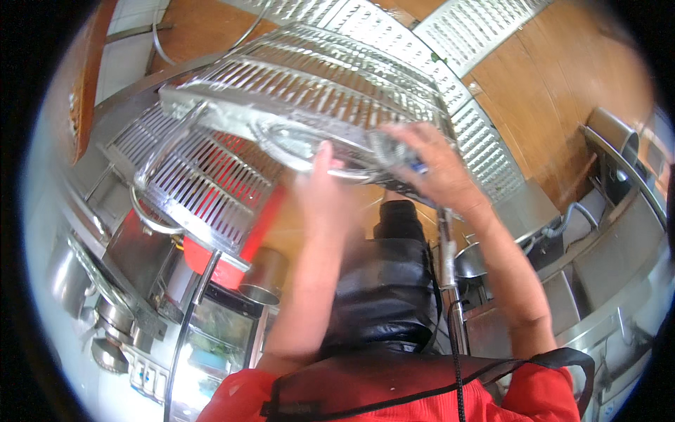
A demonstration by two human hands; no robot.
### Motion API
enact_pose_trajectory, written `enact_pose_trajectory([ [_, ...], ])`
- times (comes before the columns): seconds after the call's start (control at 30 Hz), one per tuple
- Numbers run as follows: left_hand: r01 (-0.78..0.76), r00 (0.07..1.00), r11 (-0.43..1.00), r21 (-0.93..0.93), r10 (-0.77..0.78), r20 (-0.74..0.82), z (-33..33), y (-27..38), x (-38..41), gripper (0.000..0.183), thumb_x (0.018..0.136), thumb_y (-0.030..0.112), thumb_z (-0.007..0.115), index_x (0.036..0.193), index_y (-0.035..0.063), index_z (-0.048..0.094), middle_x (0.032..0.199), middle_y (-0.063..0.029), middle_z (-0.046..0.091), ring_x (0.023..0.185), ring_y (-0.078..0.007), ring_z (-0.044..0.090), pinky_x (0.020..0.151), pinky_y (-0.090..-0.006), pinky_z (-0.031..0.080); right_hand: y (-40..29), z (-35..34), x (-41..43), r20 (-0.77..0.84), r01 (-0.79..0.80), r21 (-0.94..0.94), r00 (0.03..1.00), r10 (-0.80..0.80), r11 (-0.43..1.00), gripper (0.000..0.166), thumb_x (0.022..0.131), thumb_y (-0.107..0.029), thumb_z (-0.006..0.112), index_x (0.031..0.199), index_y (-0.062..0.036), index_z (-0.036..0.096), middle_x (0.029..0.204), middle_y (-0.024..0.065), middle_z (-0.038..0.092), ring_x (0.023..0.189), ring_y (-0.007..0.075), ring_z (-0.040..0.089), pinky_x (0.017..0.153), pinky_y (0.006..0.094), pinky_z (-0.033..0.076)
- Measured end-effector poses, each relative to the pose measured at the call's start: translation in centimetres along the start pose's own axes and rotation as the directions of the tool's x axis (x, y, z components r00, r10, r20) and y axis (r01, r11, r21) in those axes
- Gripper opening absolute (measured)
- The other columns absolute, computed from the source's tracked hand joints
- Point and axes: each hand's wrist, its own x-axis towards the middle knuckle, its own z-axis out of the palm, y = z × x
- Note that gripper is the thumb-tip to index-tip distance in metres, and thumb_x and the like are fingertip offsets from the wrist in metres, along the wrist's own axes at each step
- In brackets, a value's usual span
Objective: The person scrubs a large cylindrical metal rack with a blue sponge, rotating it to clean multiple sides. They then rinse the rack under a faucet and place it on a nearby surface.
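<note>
Before me stands a stainless steel slatted shelf rack (pixel 327 89), with wet-looking slats on its top shelf. A lower slatted shelf (pixel 203 174) shows at the left. My right hand (pixel 435 163) is at the rack's near right edge, its fingers bent around a grey, blurred scouring pad (pixel 387 150); a small blue patch shows beside it. My left hand (pixel 327 190) is blurred, thumb up, at a curved metal hoop (pixel 287 153) along the near edge. Whether its fingers grip the hoop cannot be made out.
Beneath the lower shelf is a red bin (pixel 219 266), with a metal pot (pixel 266 277) beside it. Perforated metal floor plates (pixel 385 39) cross the brown tiled floor (pixel 543 105). Steel counters (pixel 611 258) line the right; pans (pixel 111 353) are at lower left.
</note>
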Motion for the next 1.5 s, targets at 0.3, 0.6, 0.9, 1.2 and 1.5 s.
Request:
enact_pose_trajectory([
  [0.3, 0.255, 0.966, 0.861, -0.440, -0.246, 0.078, -1.2, -1.1, 0.5, 0.038, 0.094, 0.041, 0.049, 0.099, 0.0038, 0.047, 0.080, -0.0050, 0.050, 0.069, -0.0190, 0.051, 0.066, -0.0376, 0.046, 0.1, 0.3, -7.8, -0.190, -0.160, -0.162, 0.973, 0.128, 0.974, 0.034, 0.064, 0.000, 0.067, 0.096, -0.0098, 0.061, 0.097, 0.0104, 0.055, 0.092, 0.0315, 0.051, 0.081, 0.0405, 0.043],
  [0.6, 0.336, 0.932, 0.876, -0.345, -0.257, 0.256, -2.4, -1.9, 1.5, 0.034, 0.097, 0.039, 0.042, 0.101, 0.0062, 0.048, 0.077, -0.0058, 0.051, 0.063, -0.0182, 0.049, 0.060, -0.0333, 0.043, 6.6, -1.5, -14.9, -0.326, -0.601, -0.121, 0.776, 0.540, 0.790, 0.025, 0.081, -0.021, 0.064, 0.096, -0.0017, 0.060, 0.089, 0.0216, 0.061, 0.083, 0.0391, 0.060, 0.075, 0.0439, 0.048],
  [0.9, 0.311, 0.942, 0.905, -0.289, -0.334, -0.033, 0.2, -0.7, 0.1, 0.033, 0.097, 0.037, 0.043, 0.076, 0.0127, 0.045, 0.045, 0.0042, 0.026, 0.039, -0.0101, 0.023, 0.049, -0.0292, 0.031, 14.2, -2.1, -13.4, 0.580, -0.796, 0.311, 0.592, 0.560, 0.520, 0.036, 0.081, -0.033, 0.058, 0.095, -0.0006, 0.066, 0.082, 0.0070, 0.065, 0.071, 0.0163, 0.057, 0.067, 0.0310, 0.047],
  [1.2, 0.228, 0.955, 0.938, -0.260, -0.268, -0.129, 2.3, 1.6, -0.7, 0.039, 0.097, 0.036, 0.043, 0.065, 0.0133, 0.041, 0.044, 0.0026, 0.026, 0.040, -0.0115, 0.024, 0.049, -0.0293, 0.031, 12.4, -0.2, -15.0, 0.594, -0.471, 0.797, 0.498, 0.632, -0.377, 0.027, 0.086, -0.029, 0.059, 0.101, -0.0065, 0.062, 0.094, 0.0033, 0.065, 0.088, 0.0153, 0.060, 0.083, 0.0277, 0.046],
  [1.5, 0.265, 0.955, 0.890, -0.371, -0.189, 0.229, 2.2, 4.8, 0.6, 0.051, 0.099, 0.035, 0.039, 0.053, 0.0145, 0.029, 0.044, 0.0003, 0.023, 0.041, -0.0147, 0.024, 0.049, -0.0307, 0.029, 8.3, 4.1, -18.0, -0.235, 0.407, 0.913, 0.598, 0.766, -0.037, 0.034, 0.092, -0.026, 0.051, 0.121, -0.0067, 0.050, 0.107, 0.0046, 0.059, 0.098, 0.0181, 0.058, 0.087, 0.0330, 0.048],
])
